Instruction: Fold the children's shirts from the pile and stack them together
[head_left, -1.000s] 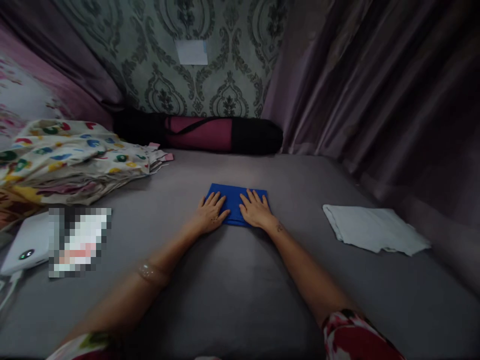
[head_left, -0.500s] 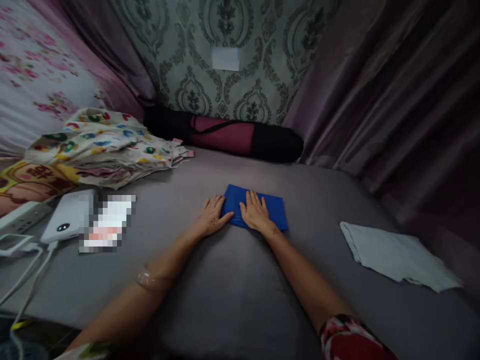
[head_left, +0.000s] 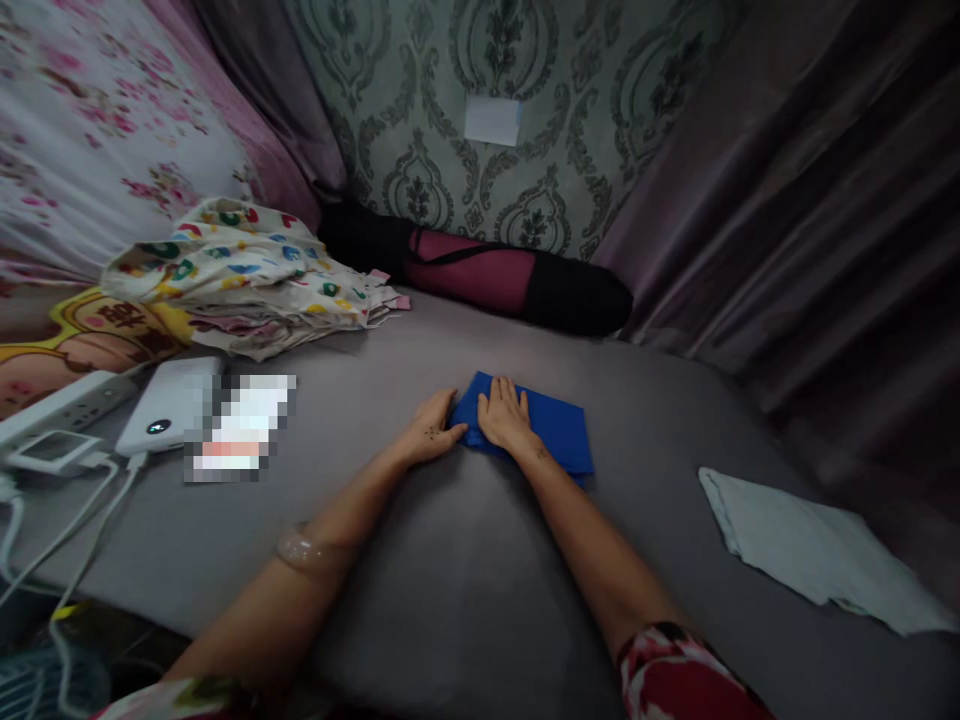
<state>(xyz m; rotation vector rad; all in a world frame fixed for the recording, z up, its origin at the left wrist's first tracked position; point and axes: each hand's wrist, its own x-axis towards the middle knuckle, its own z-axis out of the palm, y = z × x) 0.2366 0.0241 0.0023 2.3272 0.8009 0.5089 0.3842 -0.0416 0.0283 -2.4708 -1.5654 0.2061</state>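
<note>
Cloth: blue cloth (head_left: 553,428) mid-frame, long axis slanting toward lower right.
My right hand (head_left: 504,418): open, flat on its left end.
My left hand (head_left: 433,432): open, touching its left edge.

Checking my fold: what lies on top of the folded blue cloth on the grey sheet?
The right hand lies flat on the left part of the folded blue cloth; the left hand touches its left edge. The right part is bare. What is beneath the palm is hidden.
</note>
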